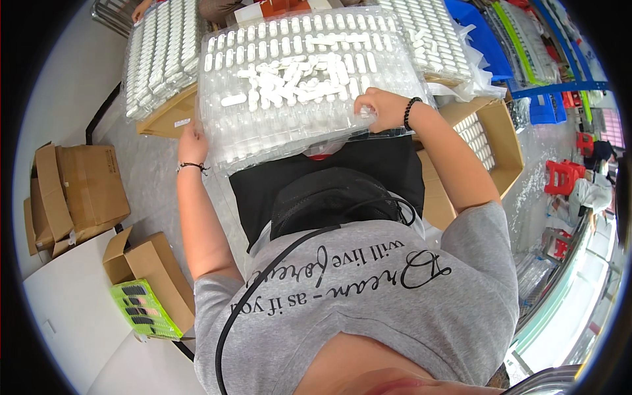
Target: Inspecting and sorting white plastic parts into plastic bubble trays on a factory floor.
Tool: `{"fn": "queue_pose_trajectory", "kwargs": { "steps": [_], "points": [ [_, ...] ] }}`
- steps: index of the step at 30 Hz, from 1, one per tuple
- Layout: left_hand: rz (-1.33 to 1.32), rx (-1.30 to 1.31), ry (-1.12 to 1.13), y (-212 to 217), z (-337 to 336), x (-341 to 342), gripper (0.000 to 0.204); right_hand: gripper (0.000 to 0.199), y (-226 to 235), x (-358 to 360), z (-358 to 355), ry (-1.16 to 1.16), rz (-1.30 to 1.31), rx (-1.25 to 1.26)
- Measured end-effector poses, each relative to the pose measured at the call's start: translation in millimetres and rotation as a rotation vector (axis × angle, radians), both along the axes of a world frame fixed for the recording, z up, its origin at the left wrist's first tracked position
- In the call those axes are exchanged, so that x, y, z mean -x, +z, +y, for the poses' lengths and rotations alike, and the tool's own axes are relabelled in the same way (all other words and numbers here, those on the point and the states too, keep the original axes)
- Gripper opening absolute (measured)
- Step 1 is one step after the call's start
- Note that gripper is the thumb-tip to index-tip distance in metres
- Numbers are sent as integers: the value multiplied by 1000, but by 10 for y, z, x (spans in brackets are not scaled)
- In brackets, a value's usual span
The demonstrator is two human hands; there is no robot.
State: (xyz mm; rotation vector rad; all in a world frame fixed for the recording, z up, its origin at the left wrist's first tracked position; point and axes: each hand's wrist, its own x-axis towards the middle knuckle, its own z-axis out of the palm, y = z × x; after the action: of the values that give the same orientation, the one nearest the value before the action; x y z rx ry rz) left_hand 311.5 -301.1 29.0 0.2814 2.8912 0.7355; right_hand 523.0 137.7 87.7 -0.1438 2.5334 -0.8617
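In front of me is a clear plastic tray [243,128] with rows of moulded slots. White oblong pieces [296,45] fill its far rows, and a loose heap of the same pieces [283,82] lies across the middle. The near rows look unfilled. My left hand [192,141] is closed on the tray's left edge near its front corner. Over the tray's near right part, my right hand [385,108] has its fingers curled together. A pale bit shows at those fingertips, too small to tell whether it is a piece or tray plastic.
Stacked trays of white pieces stand far left [161,59] and far right [428,39]. An open carton [507,145] holding white pieces is right of me. Cardboard boxes [92,191] stand at left, beside a green-edged tray of dark pieces [145,309]. Red stools [563,176] are farther right.
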Motion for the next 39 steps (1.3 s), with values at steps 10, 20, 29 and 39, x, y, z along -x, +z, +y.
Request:
{"fn": "queue_pose_trajectory", "kwargs": {
  "steps": [10, 20, 29, 39],
  "points": [
    [-4, -41, -45, 4, -14, -99, 46, 51, -128, 57, -54, 128, 3, -211],
    [10, -54, -77, -70, -112, -57, 47, 39, -123, -117, 9, 72, 148, 47],
    [-442, -95, -109, 309, -237, -77, 46, 15, -343, 260, 213, -469, 277, 290],
    [-496, -185, -36, 300, 104, 689, 78, 57, -914, 771, 1779, -1134, 287, -102]
  ]
}}
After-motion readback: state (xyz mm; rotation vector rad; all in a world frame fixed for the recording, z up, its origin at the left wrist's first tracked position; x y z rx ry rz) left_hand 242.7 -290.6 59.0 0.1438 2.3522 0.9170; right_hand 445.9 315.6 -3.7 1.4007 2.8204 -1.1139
